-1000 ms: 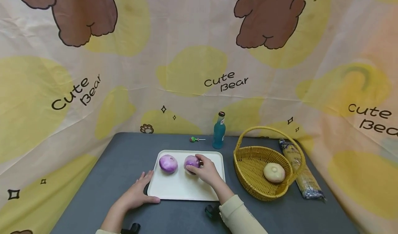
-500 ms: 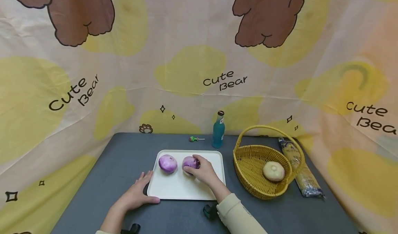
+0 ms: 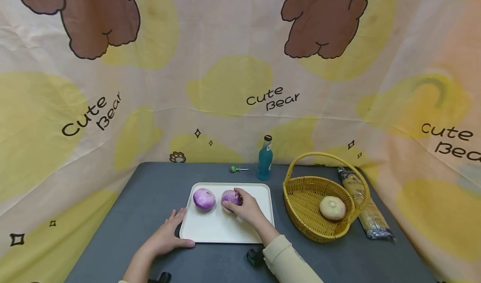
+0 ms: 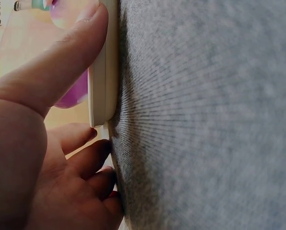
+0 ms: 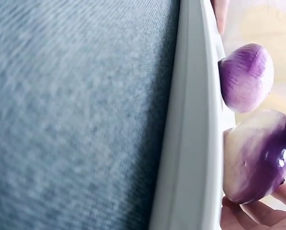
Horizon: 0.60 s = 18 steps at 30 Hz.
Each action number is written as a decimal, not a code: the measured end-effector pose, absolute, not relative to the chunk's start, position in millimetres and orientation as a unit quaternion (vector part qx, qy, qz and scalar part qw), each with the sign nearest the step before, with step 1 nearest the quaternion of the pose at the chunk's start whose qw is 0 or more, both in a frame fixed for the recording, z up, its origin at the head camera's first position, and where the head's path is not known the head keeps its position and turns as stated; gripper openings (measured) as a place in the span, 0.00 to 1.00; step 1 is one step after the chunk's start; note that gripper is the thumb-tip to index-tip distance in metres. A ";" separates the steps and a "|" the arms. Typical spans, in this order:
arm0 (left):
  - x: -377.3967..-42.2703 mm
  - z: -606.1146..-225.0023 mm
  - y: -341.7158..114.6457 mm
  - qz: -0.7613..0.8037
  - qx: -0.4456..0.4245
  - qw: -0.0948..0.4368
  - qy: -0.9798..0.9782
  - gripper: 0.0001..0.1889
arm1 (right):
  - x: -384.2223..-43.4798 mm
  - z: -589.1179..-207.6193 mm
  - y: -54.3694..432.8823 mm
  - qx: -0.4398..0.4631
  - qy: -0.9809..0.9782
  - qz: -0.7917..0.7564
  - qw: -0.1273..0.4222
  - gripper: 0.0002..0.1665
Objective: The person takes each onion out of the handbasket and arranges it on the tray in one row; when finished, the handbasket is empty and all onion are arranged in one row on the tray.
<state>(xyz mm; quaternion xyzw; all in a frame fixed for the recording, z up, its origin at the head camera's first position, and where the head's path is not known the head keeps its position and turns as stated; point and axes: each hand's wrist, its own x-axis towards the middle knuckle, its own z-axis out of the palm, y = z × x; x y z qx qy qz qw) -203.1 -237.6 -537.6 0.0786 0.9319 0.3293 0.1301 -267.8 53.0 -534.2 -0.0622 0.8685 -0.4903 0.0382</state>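
Note:
Two purple-and-white onions sit at the far side of a white tray (image 3: 210, 231). My right hand (image 3: 249, 210) holds the right onion (image 5: 258, 155), thumb on its near side and fingers behind its right side. The left onion (image 3: 204, 199) stands a small gap away, untouched. At the tray's near left corner is my left hand (image 3: 167, 235), its thumb along the front rim and its fingers spread beside the left edge. In the left wrist view the thumb (image 4: 61, 62) lies against the rim, with the other fingers low beside the tray.
Right of the tray, a yellow wicker basket (image 3: 300, 216) with a tall handle contains a pale round vegetable (image 3: 332, 208). A long plastic-wrapped packet (image 3: 370, 212) lies beyond it. Behind the tray are a blue bottle (image 3: 264, 160) and a lollipop (image 3: 234, 169).
The right hand and its onion have shifted very slightly left on the tray, towards the other onion. The left hand stays at the tray's corner. The head view moves a little.

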 end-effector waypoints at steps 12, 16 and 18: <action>-204.9 -538.4 -237.4 0.330 0.077 0.131 0.932 0.63 | -268.4 -531.6 55.2 -0.068 0.867 -0.492 0.038 0.45; -203.5 -538.8 -237.5 0.333 0.085 0.125 0.931 0.63 | -268.2 -532.6 54.7 -0.066 0.866 -0.494 0.040 0.45; -202.8 -538.8 -237.7 0.332 0.089 0.123 0.931 0.63 | -267.4 -533.0 55.0 -0.065 0.865 -0.496 0.039 0.46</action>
